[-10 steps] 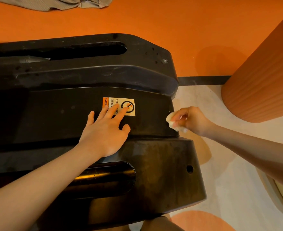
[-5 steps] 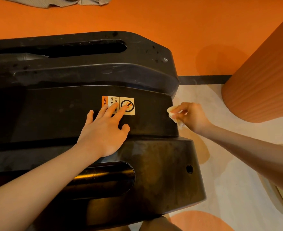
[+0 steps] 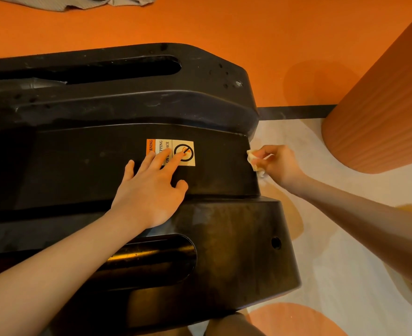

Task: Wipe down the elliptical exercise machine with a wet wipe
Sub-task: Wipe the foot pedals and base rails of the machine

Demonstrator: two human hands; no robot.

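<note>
Our left hand [image 3: 149,192] lies flat, fingers spread, on the machine [image 3: 224,238]; our right hand [image 3: 279,164] pinches the wipe [image 3: 253,159] against the machine's end.

two hands are in view – the left hand [image 3: 149,192] and the right hand [image 3: 281,166]. one crumpled wet wipe [image 3: 254,161]. one elliptical machine [image 3: 224,251], a single black base cover. on it: one warning sticker [image 3: 188,161], two long slots – a far slot [image 3: 103,71] and a near slot [image 3: 151,258] – and one round hole [image 3: 276,243] at the right end. a few small holes sit near the far right corner, too small to count surely. one ribbed orange column [image 3: 384,112]. one grey cloth [image 3: 79,2] on the floor at the top edge.
</note>
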